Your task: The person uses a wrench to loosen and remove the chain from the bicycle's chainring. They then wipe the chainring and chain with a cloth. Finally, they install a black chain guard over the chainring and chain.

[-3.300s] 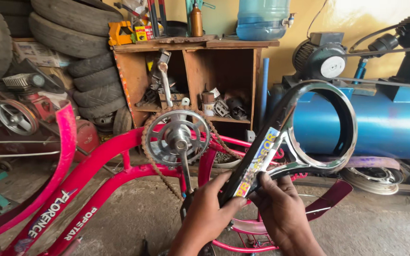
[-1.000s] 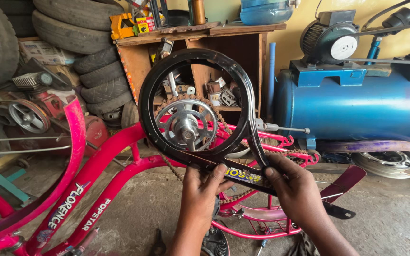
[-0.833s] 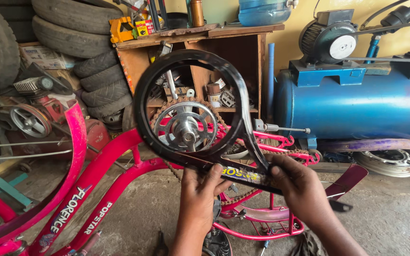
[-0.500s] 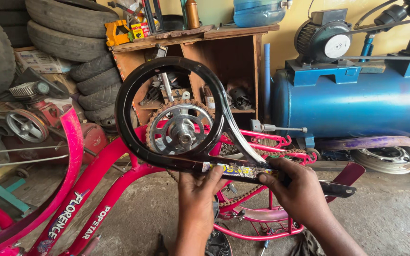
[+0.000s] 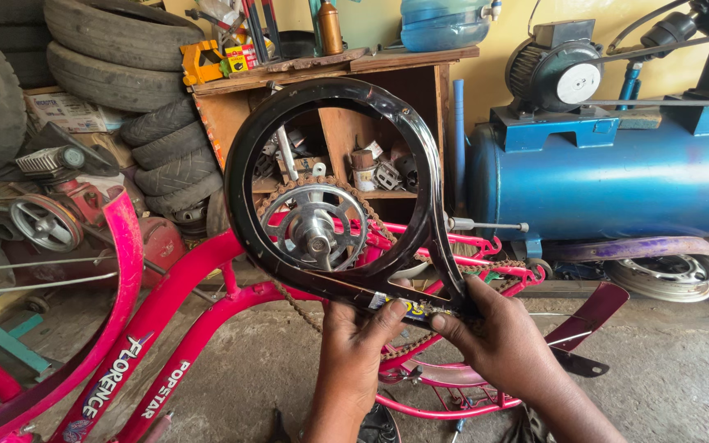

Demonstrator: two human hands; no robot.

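- Whereas a few seconds ago it was held off to the right of the toothed steel chainring, the glossy black ring-shaped chain guard now encircles it, above the pink steel bicycle frame.
- Left hand has its fingers closed on the guard's lower bar.
- Right hand pinches the same bar beside it, in front of the blue compressor tank.
- Judging from this, the guard looks lined up but not yet fixed.

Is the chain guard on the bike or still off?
Off: both hands hold the chain guard in front of the chainring, ring around it.
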